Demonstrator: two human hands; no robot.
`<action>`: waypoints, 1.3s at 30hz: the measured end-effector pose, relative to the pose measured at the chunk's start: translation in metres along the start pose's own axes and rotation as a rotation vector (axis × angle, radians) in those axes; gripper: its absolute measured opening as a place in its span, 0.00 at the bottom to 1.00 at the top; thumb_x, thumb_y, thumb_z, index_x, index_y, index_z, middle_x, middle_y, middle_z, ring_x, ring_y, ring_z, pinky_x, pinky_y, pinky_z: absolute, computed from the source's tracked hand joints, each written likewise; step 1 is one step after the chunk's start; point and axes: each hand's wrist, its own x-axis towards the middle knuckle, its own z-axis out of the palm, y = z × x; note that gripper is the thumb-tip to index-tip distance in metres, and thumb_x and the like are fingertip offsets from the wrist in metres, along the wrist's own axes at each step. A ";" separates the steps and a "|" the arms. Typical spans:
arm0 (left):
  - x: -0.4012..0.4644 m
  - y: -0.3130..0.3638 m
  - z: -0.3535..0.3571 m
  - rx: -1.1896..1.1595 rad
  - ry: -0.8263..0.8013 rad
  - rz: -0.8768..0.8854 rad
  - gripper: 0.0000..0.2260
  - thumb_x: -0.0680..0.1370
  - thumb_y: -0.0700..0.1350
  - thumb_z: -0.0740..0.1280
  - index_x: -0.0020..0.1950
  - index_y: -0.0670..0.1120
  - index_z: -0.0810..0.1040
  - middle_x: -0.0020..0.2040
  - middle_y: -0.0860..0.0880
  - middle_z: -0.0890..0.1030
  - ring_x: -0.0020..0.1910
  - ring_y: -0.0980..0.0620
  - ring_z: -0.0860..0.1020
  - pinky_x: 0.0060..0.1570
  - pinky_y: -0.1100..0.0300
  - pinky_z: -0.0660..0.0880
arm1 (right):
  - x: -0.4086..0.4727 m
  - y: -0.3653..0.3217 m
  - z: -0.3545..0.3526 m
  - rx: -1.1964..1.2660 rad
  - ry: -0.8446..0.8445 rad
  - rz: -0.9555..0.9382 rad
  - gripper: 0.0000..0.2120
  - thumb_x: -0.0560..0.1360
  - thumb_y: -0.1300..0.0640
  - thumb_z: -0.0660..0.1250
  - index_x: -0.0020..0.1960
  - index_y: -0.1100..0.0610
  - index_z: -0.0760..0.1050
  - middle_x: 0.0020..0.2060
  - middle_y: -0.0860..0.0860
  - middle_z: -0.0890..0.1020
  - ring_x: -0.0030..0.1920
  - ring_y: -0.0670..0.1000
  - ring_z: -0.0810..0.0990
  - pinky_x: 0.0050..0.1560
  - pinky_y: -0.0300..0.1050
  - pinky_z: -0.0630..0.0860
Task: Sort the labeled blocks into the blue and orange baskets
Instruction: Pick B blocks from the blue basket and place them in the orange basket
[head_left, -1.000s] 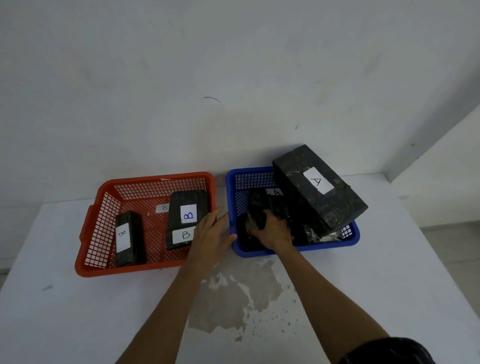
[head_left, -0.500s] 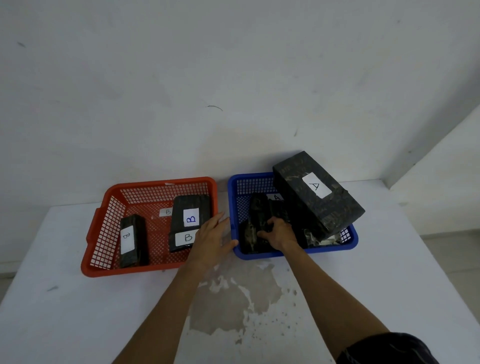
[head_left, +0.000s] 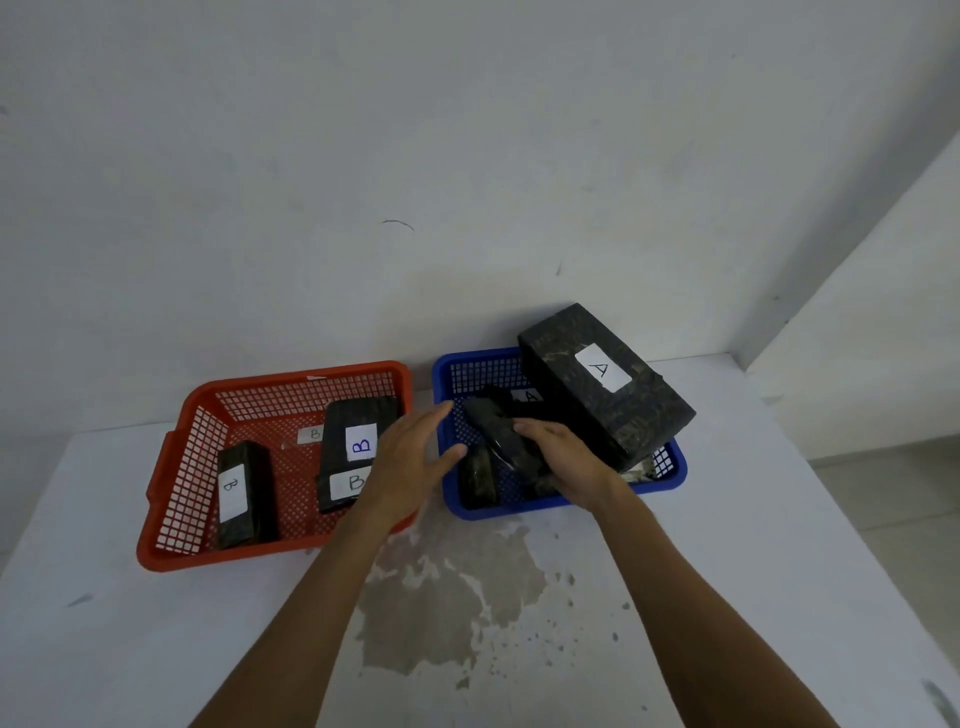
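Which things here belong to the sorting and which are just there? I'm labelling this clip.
Job: orange basket, blue basket, big A block, B blocks, small block gripped by right hand, left hand.
Idle: table, its worn patch.

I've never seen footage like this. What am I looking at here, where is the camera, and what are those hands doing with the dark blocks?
There is no machine here: a person wears a camera on the head, looking down at their own two arms. On the white table stand an orange basket and a blue basket. The orange one holds dark blocks labeled B, such as the B block at its left. A large A block leans tilted across the blue basket's rim. The right hand grips a small dark block inside the blue basket; its label is hidden. The left hand hovers open between the baskets, holding nothing.
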 end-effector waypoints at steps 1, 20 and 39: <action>0.001 0.008 -0.002 -0.066 -0.054 0.025 0.30 0.78 0.58 0.66 0.78 0.55 0.61 0.74 0.60 0.64 0.73 0.60 0.61 0.72 0.61 0.60 | -0.005 -0.003 0.000 0.105 -0.077 0.061 0.12 0.81 0.52 0.62 0.58 0.53 0.82 0.50 0.56 0.85 0.44 0.51 0.85 0.38 0.43 0.79; -0.017 0.017 -0.026 -0.311 -0.021 -0.254 0.11 0.75 0.56 0.71 0.51 0.51 0.78 0.49 0.52 0.82 0.50 0.53 0.80 0.49 0.57 0.79 | -0.038 -0.010 0.012 -0.025 -0.215 -0.119 0.13 0.80 0.59 0.68 0.63 0.57 0.79 0.53 0.55 0.83 0.49 0.50 0.85 0.42 0.42 0.81; -0.019 -0.097 -0.057 -0.206 0.312 -0.612 0.14 0.80 0.49 0.67 0.61 0.44 0.82 0.57 0.44 0.83 0.56 0.45 0.80 0.58 0.52 0.75 | 0.016 0.033 0.029 -0.595 0.156 -0.226 0.16 0.79 0.51 0.68 0.65 0.56 0.76 0.43 0.46 0.80 0.44 0.43 0.79 0.40 0.31 0.72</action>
